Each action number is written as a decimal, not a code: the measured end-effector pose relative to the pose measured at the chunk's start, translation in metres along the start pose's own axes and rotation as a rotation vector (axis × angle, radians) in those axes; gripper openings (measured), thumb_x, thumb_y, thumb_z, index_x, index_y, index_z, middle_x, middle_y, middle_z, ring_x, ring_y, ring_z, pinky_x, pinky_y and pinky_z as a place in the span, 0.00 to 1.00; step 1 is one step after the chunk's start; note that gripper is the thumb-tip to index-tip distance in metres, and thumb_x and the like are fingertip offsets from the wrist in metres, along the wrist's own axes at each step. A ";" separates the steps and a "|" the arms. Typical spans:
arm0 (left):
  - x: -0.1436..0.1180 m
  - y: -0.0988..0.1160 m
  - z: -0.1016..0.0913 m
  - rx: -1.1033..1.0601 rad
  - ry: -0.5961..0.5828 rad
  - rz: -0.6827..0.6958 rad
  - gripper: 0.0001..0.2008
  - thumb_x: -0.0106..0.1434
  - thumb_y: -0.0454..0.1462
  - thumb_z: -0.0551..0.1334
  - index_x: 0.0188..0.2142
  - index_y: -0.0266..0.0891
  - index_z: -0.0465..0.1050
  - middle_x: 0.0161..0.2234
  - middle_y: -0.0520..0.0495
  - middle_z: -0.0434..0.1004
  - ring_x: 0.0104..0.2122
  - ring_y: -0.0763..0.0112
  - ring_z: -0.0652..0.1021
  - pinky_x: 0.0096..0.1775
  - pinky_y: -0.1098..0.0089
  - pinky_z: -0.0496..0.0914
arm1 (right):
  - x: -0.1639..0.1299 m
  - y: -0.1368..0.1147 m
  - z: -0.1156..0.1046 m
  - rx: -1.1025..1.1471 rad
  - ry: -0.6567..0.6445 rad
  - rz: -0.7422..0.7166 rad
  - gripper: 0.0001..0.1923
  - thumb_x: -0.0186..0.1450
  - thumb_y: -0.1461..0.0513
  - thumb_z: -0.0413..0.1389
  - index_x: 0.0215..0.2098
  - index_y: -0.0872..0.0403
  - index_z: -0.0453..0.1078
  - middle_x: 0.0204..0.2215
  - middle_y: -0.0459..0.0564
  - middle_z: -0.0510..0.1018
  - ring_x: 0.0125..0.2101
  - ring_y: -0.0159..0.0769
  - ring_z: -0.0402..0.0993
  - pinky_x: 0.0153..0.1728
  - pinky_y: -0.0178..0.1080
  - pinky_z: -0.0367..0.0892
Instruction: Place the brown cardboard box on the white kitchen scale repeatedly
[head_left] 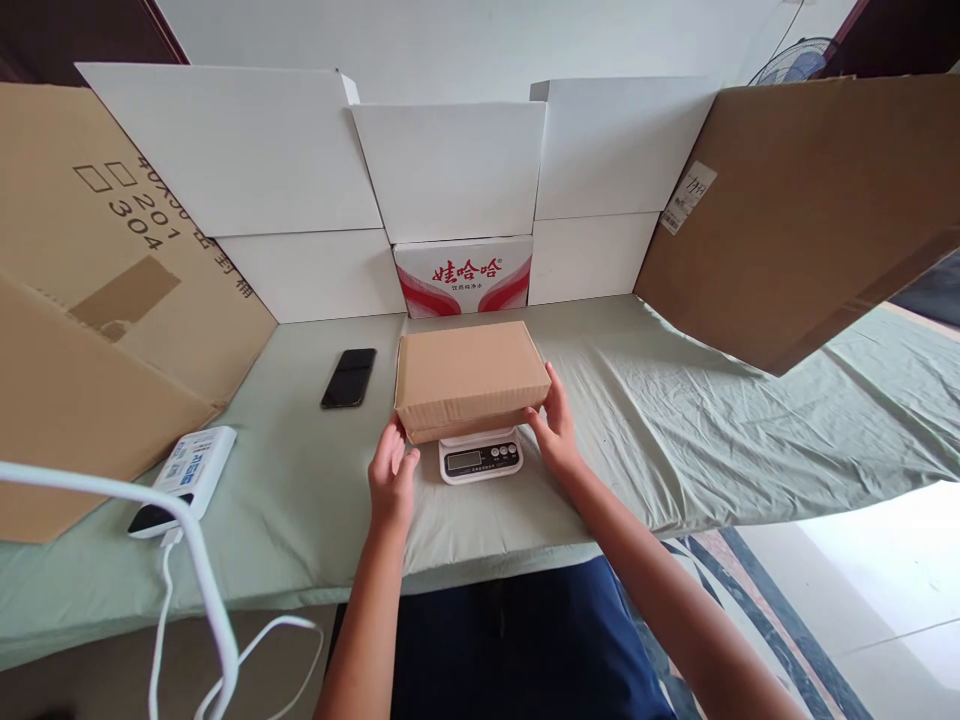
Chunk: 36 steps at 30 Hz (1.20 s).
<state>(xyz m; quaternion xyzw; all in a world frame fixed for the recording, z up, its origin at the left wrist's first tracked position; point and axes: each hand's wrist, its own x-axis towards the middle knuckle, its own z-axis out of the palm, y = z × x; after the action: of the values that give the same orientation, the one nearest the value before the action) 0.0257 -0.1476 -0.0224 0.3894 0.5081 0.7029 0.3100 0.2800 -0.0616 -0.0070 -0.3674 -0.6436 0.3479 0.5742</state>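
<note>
A closed brown cardboard box (472, 365) sits over a small white digital scale (484, 477) in the middle of the table. The scale's display and buttons show in front of the box, while its weighing plate is hidden underneath. My left hand (393, 472) is at the box's near left corner, thumb in front and fingers partly hidden along the side. At the near right corner, my right hand (555, 428) has its thumb on the front face and its fingers along the right side. Between them the two hands hold the box, which looks level.
A black phone (349, 378) lies left of the box. A white power bank (187, 480) with a cable is farther left. White cartons (450, 170) line the back. Large brown cardboard boxes (795, 210) flank both sides. A white curved tube (191, 530) crosses the lower left.
</note>
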 end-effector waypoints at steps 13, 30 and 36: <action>0.089 0.030 0.034 -0.079 -0.059 0.122 0.28 0.55 0.38 0.67 0.57 0.42 0.76 0.57 0.40 0.80 0.62 0.51 0.76 0.65 0.55 0.69 | 0.075 -0.002 0.018 0.083 -0.047 -0.102 0.45 0.70 0.44 0.58 0.78 0.42 0.45 0.75 0.54 0.58 0.70 0.51 0.65 0.66 0.50 0.70; 0.139 -0.027 0.043 -0.055 -0.065 -0.065 0.25 0.52 0.35 0.63 0.52 0.43 0.75 0.56 0.44 0.82 0.61 0.55 0.76 0.62 0.61 0.70 | 0.117 0.072 0.033 0.127 -0.165 0.045 0.45 0.66 0.54 0.59 0.77 0.43 0.46 0.76 0.53 0.57 0.68 0.45 0.68 0.69 0.55 0.66; 0.138 -0.027 0.043 -0.043 -0.058 -0.061 0.25 0.52 0.35 0.63 0.52 0.42 0.75 0.54 0.44 0.83 0.61 0.56 0.76 0.61 0.63 0.71 | 0.117 0.074 0.032 0.118 -0.162 0.049 0.44 0.65 0.57 0.59 0.76 0.43 0.47 0.74 0.55 0.61 0.65 0.45 0.71 0.68 0.56 0.67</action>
<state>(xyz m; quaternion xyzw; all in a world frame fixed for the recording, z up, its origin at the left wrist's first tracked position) -0.0057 -0.0052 -0.0081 0.3873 0.4952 0.6923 0.3541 0.2456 0.0754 -0.0175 -0.3193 -0.6572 0.4276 0.5323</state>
